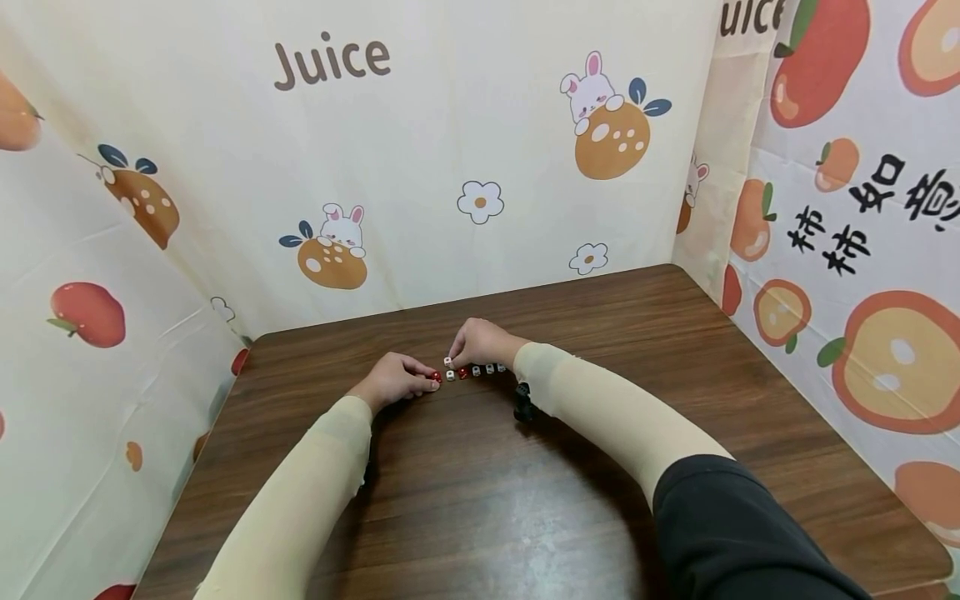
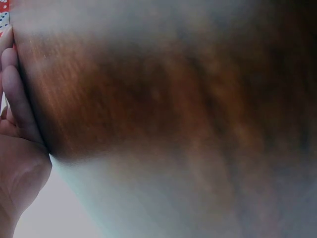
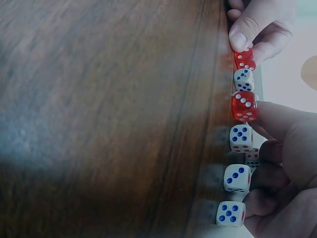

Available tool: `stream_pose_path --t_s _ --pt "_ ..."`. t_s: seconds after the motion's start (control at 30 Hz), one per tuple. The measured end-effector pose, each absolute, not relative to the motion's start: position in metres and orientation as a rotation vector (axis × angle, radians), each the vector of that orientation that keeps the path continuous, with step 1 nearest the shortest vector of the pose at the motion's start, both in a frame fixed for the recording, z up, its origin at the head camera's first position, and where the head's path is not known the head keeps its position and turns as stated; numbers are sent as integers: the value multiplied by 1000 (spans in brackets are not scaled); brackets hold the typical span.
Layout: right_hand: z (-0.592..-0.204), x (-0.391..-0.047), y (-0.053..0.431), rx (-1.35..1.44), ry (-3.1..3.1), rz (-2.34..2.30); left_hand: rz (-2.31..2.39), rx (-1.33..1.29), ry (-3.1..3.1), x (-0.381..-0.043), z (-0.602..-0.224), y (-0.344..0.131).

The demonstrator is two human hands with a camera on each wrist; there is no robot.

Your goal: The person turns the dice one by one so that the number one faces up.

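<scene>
A row of small red and white dice lies on the table. My left hand (image 1: 396, 379) is at the row's left end, with thumb and finger pinching a red die (image 3: 244, 59). Beside that stands a white die (image 3: 243, 79), followed by another red die (image 3: 244, 105) and several white dice (image 3: 237, 177). Just behind the row, my right hand (image 1: 483, 342) holds a white die (image 1: 447, 362) at its fingertips. Another white die (image 3: 252, 156) shows behind the row by the right hand's curled fingers. The left wrist view catches only fingers and dice at its edge.
The brown wooden table (image 1: 480, 500) has a back edge against a printed cloth wall (image 1: 420, 125). More printed cloth hangs at both sides. A small black object (image 1: 523, 402) sits under the right wrist.
</scene>
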State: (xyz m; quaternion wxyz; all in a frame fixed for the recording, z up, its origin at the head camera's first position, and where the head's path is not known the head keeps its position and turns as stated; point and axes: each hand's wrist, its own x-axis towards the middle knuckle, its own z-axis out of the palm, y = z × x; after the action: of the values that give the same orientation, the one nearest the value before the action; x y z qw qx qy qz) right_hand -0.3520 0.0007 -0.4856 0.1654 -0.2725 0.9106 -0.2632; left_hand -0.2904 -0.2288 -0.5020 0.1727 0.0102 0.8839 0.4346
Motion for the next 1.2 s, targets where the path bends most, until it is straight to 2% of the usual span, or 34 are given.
stream_pose_path --t_s 0.37,0.73,1.2 --pt "-481 -368 16 -743 2602 -930 1243 33 2505 -290 -502 -228" --pt "-482 -376 32 -496 2661 -887 1232 20 2514 -290 -503 -228" --pt "-493 -375 41 -651 2640 -865 1227 40 2513 -288 -500 -228"
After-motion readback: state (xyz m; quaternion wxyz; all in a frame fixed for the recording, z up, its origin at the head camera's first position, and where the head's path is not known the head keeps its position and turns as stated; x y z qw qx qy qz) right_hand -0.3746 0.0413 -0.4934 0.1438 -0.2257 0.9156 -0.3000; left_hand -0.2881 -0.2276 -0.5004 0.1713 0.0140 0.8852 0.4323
